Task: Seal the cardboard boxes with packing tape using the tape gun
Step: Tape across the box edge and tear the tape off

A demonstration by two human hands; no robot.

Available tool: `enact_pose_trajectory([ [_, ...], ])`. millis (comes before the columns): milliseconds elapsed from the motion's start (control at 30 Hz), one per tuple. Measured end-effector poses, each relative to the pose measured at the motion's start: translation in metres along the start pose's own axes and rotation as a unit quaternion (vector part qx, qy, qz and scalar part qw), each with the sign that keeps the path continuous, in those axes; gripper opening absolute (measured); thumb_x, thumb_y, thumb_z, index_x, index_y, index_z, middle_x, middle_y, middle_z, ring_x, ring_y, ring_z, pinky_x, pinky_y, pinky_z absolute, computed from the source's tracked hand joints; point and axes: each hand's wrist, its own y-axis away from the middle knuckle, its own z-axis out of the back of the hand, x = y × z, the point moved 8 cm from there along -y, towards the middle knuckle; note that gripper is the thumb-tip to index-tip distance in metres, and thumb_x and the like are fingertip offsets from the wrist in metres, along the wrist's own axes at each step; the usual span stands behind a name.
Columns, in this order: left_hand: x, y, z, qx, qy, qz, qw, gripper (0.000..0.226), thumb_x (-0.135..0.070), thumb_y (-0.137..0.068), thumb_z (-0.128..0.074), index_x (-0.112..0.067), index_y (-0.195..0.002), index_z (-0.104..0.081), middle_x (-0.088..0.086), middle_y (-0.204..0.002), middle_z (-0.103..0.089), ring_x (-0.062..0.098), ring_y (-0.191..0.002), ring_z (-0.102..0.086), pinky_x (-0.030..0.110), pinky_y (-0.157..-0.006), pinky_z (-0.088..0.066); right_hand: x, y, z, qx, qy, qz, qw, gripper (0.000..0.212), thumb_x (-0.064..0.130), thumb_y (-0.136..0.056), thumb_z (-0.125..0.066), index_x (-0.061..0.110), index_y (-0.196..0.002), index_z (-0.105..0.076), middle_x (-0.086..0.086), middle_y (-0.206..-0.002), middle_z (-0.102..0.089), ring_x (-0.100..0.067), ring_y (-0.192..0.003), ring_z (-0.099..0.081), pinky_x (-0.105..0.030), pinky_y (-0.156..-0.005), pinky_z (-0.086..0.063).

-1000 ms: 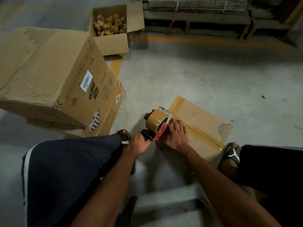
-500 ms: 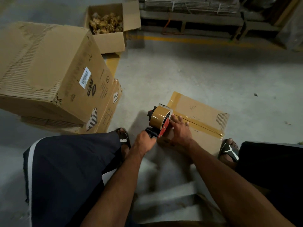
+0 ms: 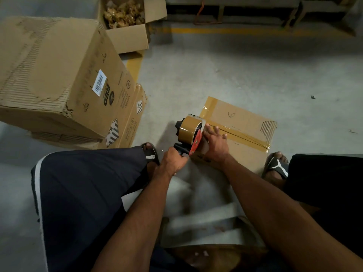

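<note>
A low cardboard box (image 3: 245, 122) lies on the floor between my feet, with brown tape along its middle seam and left edge. My left hand (image 3: 171, 161) grips the black handle of the tape gun (image 3: 191, 132), whose brown tape roll and red frame stand at the box's near left edge. My right hand (image 3: 215, 142) lies flat on the box top just right of the gun, fingers spread over the taped seam.
A large cardboard box (image 3: 59, 75) sits on flattened cartons at the left. Behind it stands an open box (image 3: 127, 38) with crumpled brown material inside. A wooden pallet (image 3: 255, 14) and a yellow floor line (image 3: 235, 31) run along the back. My sandalled feet flank the low box.
The camera has shifted, so the scene sits slightly differently in frame. The tape gun and both hands stay at the box's near left edge, with my right hand's fingers a little more spread.
</note>
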Motion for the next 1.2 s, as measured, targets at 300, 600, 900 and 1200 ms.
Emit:
enact_pose_trajectory([
  [300,0.016,0.029,0.004,-0.011,-0.068,-0.001,0.998,0.017,-0.021,-0.096,-0.059,-0.01,-0.083,-0.057,0.003,-0.064,-0.057,0.013,-0.05,-0.053,0.013,-0.027,-0.028,0.002,0.001,0.001,-0.001,0.036,0.008,0.999,0.117,0.042,-0.076,-0.087,0.028,-0.165,-0.012,0.004,-0.173,0.001,-0.034,-0.158,-0.004,-0.064,-0.123,-0.018],
  [600,0.066,0.019,-0.007,-0.041,-0.133,0.044,0.989,0.026,-0.041,-0.072,-0.061,-0.015,-0.065,-0.062,-0.002,-0.055,-0.065,0.018,-0.056,-0.064,0.032,-0.062,-0.061,-0.001,0.001,-0.002,0.005,0.036,-0.001,0.999,0.13,0.029,-0.071,-0.091,0.034,-0.165,-0.002,0.004,-0.173,0.003,-0.034,-0.158,-0.002,-0.064,-0.122,-0.016],
  [900,0.043,0.034,0.0,-0.042,-0.161,0.011,0.986,0.016,-0.025,-0.09,-0.066,-0.013,-0.083,-0.058,-0.002,-0.069,-0.053,0.017,-0.062,-0.048,0.025,-0.063,-0.039,0.003,0.012,0.019,0.067,-0.272,-0.025,0.96,0.073,0.057,-0.08,-0.061,0.029,-0.146,-0.053,-0.012,-0.147,-0.054,-0.038,-0.137,-0.048,-0.07,-0.11,-0.038],
  [1200,0.045,0.029,-0.011,-0.056,-0.21,-0.033,0.975,0.035,-0.032,-0.091,-0.066,-0.011,-0.119,-0.06,0.013,-0.115,-0.066,0.034,-0.108,-0.063,0.038,-0.086,-0.048,0.062,0.07,0.033,0.031,-0.258,-0.056,0.964,0.167,0.088,-0.027,-0.08,0.014,-0.161,-0.014,-0.005,-0.153,-0.034,-0.032,-0.138,-0.042,-0.049,-0.115,-0.042],
])
